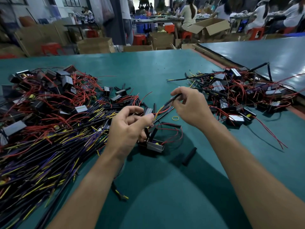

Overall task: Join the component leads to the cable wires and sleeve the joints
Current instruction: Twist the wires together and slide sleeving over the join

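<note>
My left hand [130,128] pinches the yellow and red wire ends [159,111] above a small grey-and-black component [154,145] with thin red leads [175,129], which hangs just below its fingers over the green table [156,71]. My right hand [189,106] pinches a black cable [174,98] whose coloured wire ends run down toward the left hand. A loose black sleeve [189,156] lies on the table near my right forearm. The exact joint between the fingers is blurred.
A big heap of black cables with yellow and purple ends [41,154] and components with red leads [54,90] fills the left. Another pile of components and cables [239,95] lies at the right. A yellow rubber band [175,118] sits between my hands. People work at distant tables.
</note>
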